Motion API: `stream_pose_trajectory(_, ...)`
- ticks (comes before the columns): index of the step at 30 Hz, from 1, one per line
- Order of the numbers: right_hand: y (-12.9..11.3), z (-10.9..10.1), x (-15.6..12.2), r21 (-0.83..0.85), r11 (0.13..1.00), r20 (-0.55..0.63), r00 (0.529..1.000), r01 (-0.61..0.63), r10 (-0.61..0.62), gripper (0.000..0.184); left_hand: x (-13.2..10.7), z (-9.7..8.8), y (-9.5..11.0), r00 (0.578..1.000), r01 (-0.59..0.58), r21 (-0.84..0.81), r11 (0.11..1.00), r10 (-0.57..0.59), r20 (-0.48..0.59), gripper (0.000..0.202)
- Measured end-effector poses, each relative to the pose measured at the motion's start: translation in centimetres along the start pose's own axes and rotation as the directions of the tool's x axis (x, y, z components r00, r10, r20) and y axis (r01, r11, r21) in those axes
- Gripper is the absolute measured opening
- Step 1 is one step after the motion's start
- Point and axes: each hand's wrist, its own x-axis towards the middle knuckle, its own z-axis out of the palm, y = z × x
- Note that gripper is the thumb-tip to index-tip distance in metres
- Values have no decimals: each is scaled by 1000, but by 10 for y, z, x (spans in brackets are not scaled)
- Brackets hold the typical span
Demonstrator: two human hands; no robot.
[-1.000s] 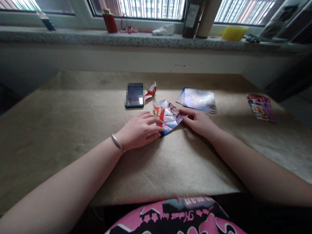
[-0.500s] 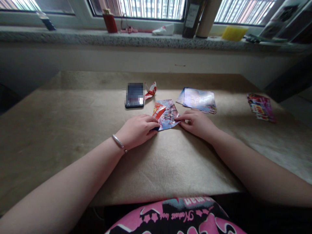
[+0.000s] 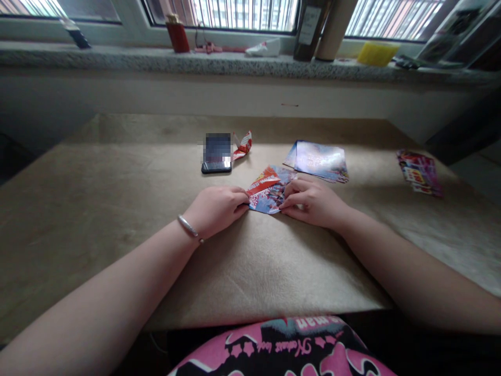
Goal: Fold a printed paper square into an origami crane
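Note:
A colourful printed sheet of paper [image 3: 270,201], folded into an angular shape with a red-orange flap, lies on the table between my hands. My left hand [image 3: 217,208], with a silver bracelet at its wrist, pinches the left corner. On the opposite side my right hand [image 3: 315,202] grips the lower right edge, thumb and fingers closed on it. Part of the sheet is hidden under the right fingers. Just beyond my right hand lies a small stack of glossy printed sheets [image 3: 321,157].
A dark phone [image 3: 217,151] lies behind the left hand, beside a crumpled red-and-white wrapper [image 3: 243,146]. Bright pink printed packets [image 3: 420,175] rest on the table's right side. A red bottle [image 3: 178,35], a yellow block [image 3: 378,54] and other items line the windowsill.
The folded sheet has turned, its red flap now slanting up to the right. My right hand has shifted slightly down along the edge, and my left hand has drawn a little left.

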Motion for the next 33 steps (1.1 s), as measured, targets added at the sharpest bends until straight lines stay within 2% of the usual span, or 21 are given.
stream_pose_trajectory(4, -2, -1, 1, 79, 994, 37, 997, -77, 74, 17, 0, 0, -1, 1000, -2, -8, 1000, 2, 9, 22)
stream_pose_trajectory(8, -1, -4, -1, 143, 971, 48, 981, -192, 187, 17, 1, 3, -2, 997, -72, -40, 997, 71, -35, 23)
stream_pose_trajectory(13, 4, -9, -3, 174, 915, 64, 932, -363, 357, 19, 2, 6, -2, 992, -118, -53, 992, 114, -61, 24)
stream_pose_trajectory(18, 10, -10, -4, 227, 858, 85, 887, -461, 454, 26, 2, 6, -1, 988, -147, -77, 986, 144, -48, 25)
stream_pose_trajectory(26, 11, -9, -2, 119, 787, 86, 796, -606, 600, 31, 1, 3, 4, 989, -147, -35, 988, 146, -30, 28)
stream_pose_trajectory(30, 11, -9, -1, 56, 789, 80, 791, -611, 607, 28, 1, 2, 7, 995, -94, 2, 996, 94, -16, 39)
stream_pose_trajectory(33, 11, -8, 0, 31, 799, 84, 798, -601, 597, 26, 0, 1, 7, 995, -96, -7, 995, 96, 12, 42)
